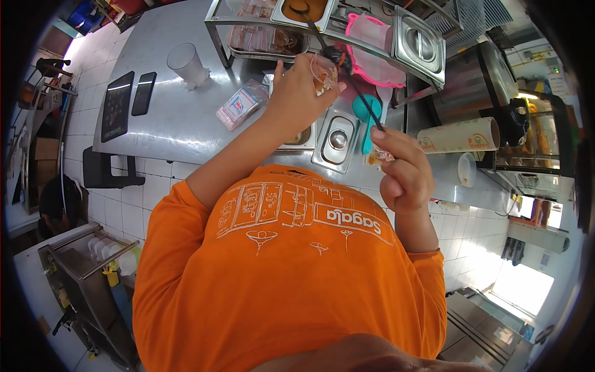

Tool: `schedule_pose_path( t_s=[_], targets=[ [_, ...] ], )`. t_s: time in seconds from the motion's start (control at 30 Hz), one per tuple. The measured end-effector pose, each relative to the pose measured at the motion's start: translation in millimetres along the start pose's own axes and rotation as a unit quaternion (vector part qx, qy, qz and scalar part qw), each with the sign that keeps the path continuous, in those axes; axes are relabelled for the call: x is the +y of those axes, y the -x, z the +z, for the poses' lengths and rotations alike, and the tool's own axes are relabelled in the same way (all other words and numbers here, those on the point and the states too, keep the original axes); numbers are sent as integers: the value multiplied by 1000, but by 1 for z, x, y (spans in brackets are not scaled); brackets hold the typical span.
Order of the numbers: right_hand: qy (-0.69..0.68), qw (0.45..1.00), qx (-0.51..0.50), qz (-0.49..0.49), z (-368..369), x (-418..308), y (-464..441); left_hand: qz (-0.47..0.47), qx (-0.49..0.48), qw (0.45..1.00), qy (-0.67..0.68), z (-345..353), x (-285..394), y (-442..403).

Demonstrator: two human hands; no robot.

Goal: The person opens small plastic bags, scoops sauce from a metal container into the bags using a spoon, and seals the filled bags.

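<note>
My left hand [297, 90] is closed around a small clear plastic bag [324, 74] with reddish-orange contents, held below the shelf. In my right hand [406, 164] is the thin handle of a black spoon [365, 93], pinched between the fingers; its dark bowl end touches or overlaps the bag's opening. Another bit of clear plastic with orange contents [380, 156] shows at my right fingers. A metal pan of orange sauce [304, 11] with a dark utensil in it stands on the shelf above. Beneath my hands lie a lidded metal container [338, 139] and a teal spoon [367, 111].
On the steel table [167, 124] are a tablet [118, 105], a phone [144, 93], a plastic cup [186, 62] and a labelled packet [237, 107]. A pink tray [372, 46] and a lidded pan [420, 44] are at the shelf. A printed roll [458, 135] lies at right.
</note>
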State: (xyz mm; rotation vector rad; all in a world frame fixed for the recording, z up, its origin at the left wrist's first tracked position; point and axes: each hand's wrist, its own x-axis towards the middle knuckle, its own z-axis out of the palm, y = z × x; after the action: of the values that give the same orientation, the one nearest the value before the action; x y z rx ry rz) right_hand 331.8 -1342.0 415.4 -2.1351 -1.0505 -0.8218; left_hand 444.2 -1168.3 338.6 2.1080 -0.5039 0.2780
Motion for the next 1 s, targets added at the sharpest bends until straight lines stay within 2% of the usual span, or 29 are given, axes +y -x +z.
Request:
schedule_pose_path(
  t_s=[0.07, 0.2, 0.27, 0.3, 0.4, 0.5, 0.6, 0.63, 0.7, 0.77, 0.87, 1.0],
  targets=[
    [5, 1000, 16, 11, -1, -2, 0, -8, -17, 1000, 6, -4, 3, 0],
    [-150, 947, 230, 165, 7, -1, 8, -3, -25, 996, 83, -4, -3, 3],
    [-200, 901, 321, 214, 5, -2, 5, -28, -58, 980, 191, -7, -10, 7],
    [-194, 894, 332, 232, 2, 2, 11, -38, -75, 966, 243, -9, -15, 8],
    [-206, 880, 318, 285, 8, 8, 18, -139, -118, 870, 458, -18, -35, 14],
    [-220, 846, 215, 435, 34, 21, 29, -99, -149, 791, 585, -31, -54, 14],
    [-294, 805, 127, 499, 77, 41, 49, -140, -187, 685, 690, -47, -57, 11],
    [-316, 795, 92, 509, 86, 45, 51, -128, -209, 654, 715, -48, -58, 9],
    [-209, 842, 15, 497, 93, 54, 50, -106, -252, 588, 761, -48, -61, 7],
    [-89, 863, -39, 495, 93, 51, 40, -104, -287, 579, 756, -52, -54, 5],
    [-23, 939, 56, 337, 84, 47, 15, -115, -337, 548, 757, -49, -49, 4],
    [-250, 879, 22, 405, 82, 49, 5, -160, -384, 509, 753, -36, -42, 9]
  ],
)
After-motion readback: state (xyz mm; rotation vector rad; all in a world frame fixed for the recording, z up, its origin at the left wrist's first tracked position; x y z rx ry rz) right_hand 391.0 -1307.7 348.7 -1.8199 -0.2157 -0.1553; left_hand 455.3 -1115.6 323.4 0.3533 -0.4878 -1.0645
